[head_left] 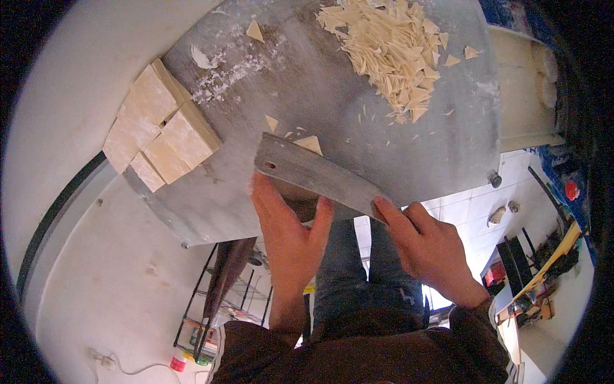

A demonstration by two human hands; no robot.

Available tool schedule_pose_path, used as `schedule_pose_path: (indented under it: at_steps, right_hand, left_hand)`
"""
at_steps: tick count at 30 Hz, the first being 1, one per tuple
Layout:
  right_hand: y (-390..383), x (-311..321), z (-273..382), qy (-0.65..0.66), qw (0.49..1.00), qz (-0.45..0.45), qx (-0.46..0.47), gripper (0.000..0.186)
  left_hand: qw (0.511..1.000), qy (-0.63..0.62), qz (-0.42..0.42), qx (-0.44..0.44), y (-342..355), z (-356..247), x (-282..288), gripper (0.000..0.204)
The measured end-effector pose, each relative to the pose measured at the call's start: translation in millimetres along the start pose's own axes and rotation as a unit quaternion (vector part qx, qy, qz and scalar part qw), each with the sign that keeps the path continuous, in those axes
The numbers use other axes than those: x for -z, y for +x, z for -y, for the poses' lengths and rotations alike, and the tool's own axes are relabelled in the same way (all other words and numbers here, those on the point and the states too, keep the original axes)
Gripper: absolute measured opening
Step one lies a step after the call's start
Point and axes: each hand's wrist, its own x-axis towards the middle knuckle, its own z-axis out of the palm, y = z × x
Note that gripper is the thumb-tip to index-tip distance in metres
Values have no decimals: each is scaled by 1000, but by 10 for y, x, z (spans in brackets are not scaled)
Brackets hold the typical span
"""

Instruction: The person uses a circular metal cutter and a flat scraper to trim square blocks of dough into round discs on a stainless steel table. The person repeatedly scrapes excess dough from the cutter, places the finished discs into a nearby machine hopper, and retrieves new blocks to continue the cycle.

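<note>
My right hand grips the handle end of a wide grey cleaver, which slants across the near part of the floured board. The cleaver has a small hole near its far-left corner. My left hand is up against the near side of the blade, thumb and forefinger curved around a shaded brownish piece that I cannot make out. Just beyond the blade lies a pale dough triangle, with a smaller triangle and scraps near it. A big heap of thin cut dough pieces covers the far right.
Stacks of square dough sheets sit at the left edge of the metal-grey board. Loose flour and a stray triangle lie farther back. A pale wall borders the left; a wire rack stands below.
</note>
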Motion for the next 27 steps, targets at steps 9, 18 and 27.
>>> schedule_pose_path:
  at_steps: [9,18,27]
  right_hand:
    - [418,-106,80,-52,997,-42,41,62]
    - [166,29,70,-50,999,-4,-6,56]
    - [326,25,87,-62,998,1,-20,52]
  left_hand:
    - [999,-43,10,5,21,6,3,87]
    - [999,-33,13,11,26,-17,12,88]
    - [999,-49,6,1,64,-41,16,88]
